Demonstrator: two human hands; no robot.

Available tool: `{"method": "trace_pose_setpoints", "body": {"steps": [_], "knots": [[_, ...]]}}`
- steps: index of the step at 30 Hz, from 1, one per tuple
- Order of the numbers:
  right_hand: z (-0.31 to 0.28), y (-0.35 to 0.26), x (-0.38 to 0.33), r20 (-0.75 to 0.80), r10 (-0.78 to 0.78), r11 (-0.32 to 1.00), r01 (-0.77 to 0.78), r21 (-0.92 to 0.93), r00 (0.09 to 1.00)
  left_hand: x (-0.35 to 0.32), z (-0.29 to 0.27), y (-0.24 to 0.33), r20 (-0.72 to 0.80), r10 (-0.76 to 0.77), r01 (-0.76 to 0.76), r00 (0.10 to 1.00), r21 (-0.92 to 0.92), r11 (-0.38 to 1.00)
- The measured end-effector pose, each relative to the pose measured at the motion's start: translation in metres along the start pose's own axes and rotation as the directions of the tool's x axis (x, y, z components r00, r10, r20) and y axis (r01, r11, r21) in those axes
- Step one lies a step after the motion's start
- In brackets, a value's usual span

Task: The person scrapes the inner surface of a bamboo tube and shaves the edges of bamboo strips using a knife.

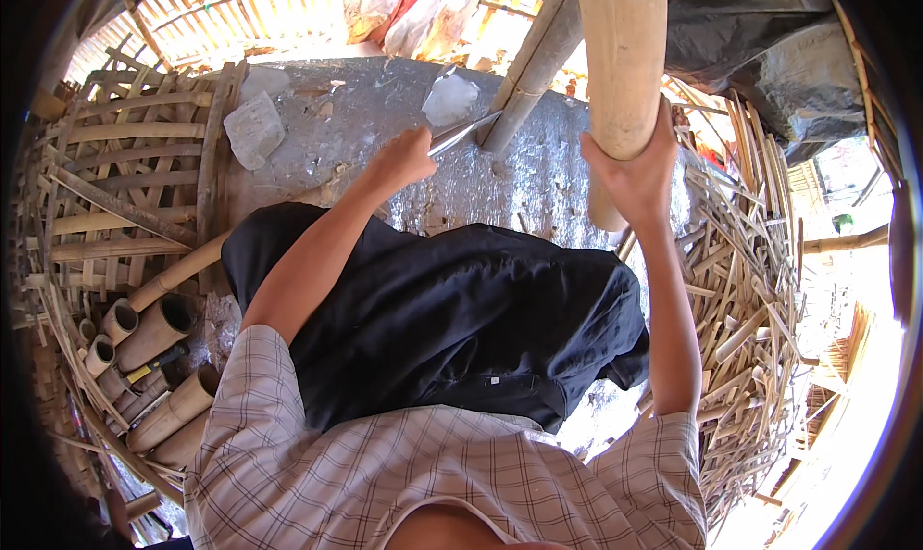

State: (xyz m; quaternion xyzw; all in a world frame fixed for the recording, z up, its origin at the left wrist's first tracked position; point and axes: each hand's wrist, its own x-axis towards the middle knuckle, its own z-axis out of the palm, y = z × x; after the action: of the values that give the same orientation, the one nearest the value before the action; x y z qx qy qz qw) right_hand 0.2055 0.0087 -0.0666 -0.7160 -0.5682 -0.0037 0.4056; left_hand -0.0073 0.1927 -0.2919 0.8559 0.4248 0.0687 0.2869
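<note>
Checked shirt cloth lies nearest, with dark trousers beyond it. The person's left hand is closed around a slim metal tool above a grey sheet, its tip beside a grey pole. The right hand wraps a thick bamboo pole toward the sheet's right edge. One pale block rests near the left edge.

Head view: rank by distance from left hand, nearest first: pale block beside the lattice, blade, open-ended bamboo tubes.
1. Blade: in the left hand, angled toward the right.
2. Pale block: left of the hand, beside the lattice.
3. Open-ended bamboo tubes: lower left, farthest.
</note>
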Motion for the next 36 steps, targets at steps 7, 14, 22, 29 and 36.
{"method": "trace_pose_setpoints", "body": {"steps": [7,14,22,29,36], "knots": [[0.066,0.104,-0.059,0.519,0.295,0.929,-0.115,-0.35,0.802,-0.005,0.006,0.012,0.079,-0.02,0.024,0.997,-0.052,0.998],[0.071,0.104,-0.06,0.455,0.333,0.903,-0.141,-0.406,0.826,-0.002,0.022,0.007,0.069,-0.079,0.081,0.995,-0.022,0.997],[0.027,0.045,-0.006,0.264,0.141,0.969,-0.078,-0.237,0.954,-0.005,0.038,-0.008,0.03,-0.063,0.064,0.998,-0.01,0.998],[0.078,0.106,-0.044,0.304,0.173,0.985,-0.162,-0.06,0.937,-0.009,0.034,0.005,0.025,-0.072,0.072,0.997,-0.005,0.997],[0.114,0.127,-0.074,0.486,0.335,0.923,-0.177,-0.342,0.808,-0.004,0.049,-0.016,0.11,-0.117,0.118,0.987,-0.003,0.993]]}}
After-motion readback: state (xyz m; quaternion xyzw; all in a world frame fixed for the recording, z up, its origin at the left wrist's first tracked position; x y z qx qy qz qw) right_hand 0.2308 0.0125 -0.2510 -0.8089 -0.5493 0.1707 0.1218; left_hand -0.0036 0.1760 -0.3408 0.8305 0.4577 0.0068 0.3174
